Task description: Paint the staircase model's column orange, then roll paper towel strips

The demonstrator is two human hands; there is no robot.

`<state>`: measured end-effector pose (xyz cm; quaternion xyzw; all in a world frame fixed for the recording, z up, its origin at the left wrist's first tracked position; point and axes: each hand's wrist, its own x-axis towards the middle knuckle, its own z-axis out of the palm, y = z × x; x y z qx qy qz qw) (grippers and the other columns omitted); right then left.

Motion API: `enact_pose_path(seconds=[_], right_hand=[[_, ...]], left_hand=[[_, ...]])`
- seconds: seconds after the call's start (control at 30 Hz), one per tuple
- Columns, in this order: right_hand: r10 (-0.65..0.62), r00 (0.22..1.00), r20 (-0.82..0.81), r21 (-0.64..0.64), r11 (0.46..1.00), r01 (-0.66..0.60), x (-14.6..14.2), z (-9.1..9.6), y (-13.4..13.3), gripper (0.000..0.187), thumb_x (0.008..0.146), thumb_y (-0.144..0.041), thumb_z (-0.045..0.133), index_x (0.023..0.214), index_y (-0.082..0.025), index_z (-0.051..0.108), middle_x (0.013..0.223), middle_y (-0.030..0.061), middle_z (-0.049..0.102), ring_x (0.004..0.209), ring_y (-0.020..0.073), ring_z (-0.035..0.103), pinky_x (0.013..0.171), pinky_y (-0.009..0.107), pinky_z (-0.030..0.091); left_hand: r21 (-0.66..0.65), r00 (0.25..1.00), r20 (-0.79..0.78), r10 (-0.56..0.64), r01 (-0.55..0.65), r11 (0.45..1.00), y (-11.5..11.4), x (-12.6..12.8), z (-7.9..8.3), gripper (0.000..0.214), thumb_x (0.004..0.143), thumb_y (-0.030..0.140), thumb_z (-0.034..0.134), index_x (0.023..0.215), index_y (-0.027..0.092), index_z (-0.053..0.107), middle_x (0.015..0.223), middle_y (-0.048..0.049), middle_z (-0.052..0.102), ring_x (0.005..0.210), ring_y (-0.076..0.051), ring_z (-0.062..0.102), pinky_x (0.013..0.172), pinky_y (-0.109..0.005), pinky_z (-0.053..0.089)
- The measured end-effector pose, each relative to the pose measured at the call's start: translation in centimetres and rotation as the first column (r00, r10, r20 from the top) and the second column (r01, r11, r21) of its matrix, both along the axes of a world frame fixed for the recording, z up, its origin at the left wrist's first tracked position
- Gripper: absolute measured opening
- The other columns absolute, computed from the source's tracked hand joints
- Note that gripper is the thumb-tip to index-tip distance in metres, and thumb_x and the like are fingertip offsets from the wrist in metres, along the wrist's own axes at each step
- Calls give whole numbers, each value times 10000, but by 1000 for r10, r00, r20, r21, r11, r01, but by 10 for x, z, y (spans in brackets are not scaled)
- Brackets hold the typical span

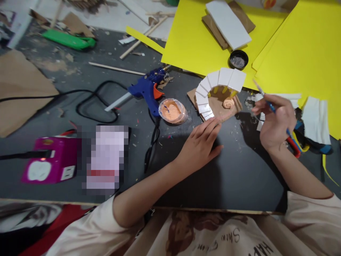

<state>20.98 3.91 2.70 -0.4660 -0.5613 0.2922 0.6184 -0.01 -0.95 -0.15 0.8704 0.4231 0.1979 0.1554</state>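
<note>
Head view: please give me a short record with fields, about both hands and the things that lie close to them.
left hand: open, fingertips against the base of the cardboard model
right hand: grips a paintbrush, to the right of the model
cardboard model: brown base, curved row of white tiles
paint pot: open, orange paint, left of the model
glue gun: blue, beside the paint pot
yellow sheets: behind the model
table: dark

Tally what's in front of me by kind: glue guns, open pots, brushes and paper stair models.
Glue gun: 1
Open pots: 2, the orange paint tub and the black pot
Brush: 1, held in the right hand
Stair model: 1, the left hand at its base
Total: 5
</note>
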Motion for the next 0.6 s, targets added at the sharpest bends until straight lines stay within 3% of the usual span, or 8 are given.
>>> enact_pose_path(seconds=[0.17,0.33,0.47,0.6], right_hand=[[0,976,220,-167,985,38,0,-14,-5,166,857,-412,555,916,-269,617,761,22,640,653,170,625,633,336,525],[98,967,234,-280,960,-30,-1,-15,-5,168,837,-418,590,867,-253,600,761,16,671,683,159,657,657,301,545],[135,945,299,-282,958,-47,-3,-16,-4,96,834,-321,579,857,-244,631,807,10,690,728,152,667,678,281,532],[139,907,397,-237,971,-45,-4,-17,-2,73,769,-196,577,754,-224,643,715,-7,662,654,143,624,622,275,484]], left_hand=[[15,999,-2,42,-42,999,4,-3,-2,612,925,315,490,1439,66,270,1452,-214,418,1402,-314,334,1138,-495,339],[6,998,-26,48,-48,999,3,-3,-2,640,924,310,488,1463,81,231,1475,-213,384,1415,-317,312,1148,-503,322],[25,998,-33,50,-49,998,3,-2,-1,637,921,302,493,1461,82,236,1466,-212,395,1410,-316,323,1145,-494,331],[52,998,-35,59,-57,997,3,-2,-2,632,915,303,503,1451,80,253,1449,-214,415,1394,-320,350,1134,-489,354]])
